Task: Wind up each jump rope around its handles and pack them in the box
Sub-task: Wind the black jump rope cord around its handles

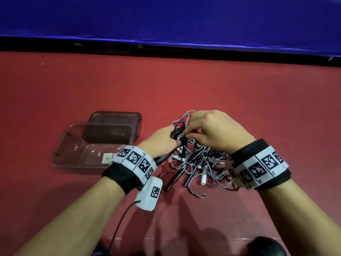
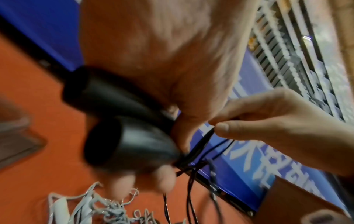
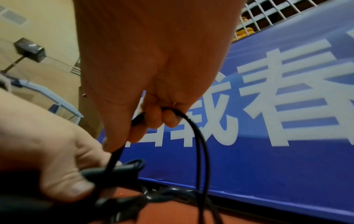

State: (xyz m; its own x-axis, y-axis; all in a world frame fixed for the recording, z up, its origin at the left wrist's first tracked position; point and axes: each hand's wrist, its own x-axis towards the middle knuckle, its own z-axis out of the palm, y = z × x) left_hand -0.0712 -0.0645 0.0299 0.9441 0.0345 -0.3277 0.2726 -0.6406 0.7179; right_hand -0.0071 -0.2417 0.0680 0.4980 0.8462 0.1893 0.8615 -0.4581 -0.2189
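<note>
hands: left [image 1: 162, 140] grips 2 black handles [image 2: 122, 121], right [image 1: 212, 129] pinches black cord [image 3: 201, 144] above tangled ropes [image 1: 199, 163].

Both forearms are bare, each with a black fabric wrist strap [image 1: 120, 179] under a band of white blocks [image 1: 135, 161] printed with black square code patterns. A white box [image 1: 149, 194] with one such code hangs below the left wrist, trailing a thin black cable [image 1: 118, 226].
</note>
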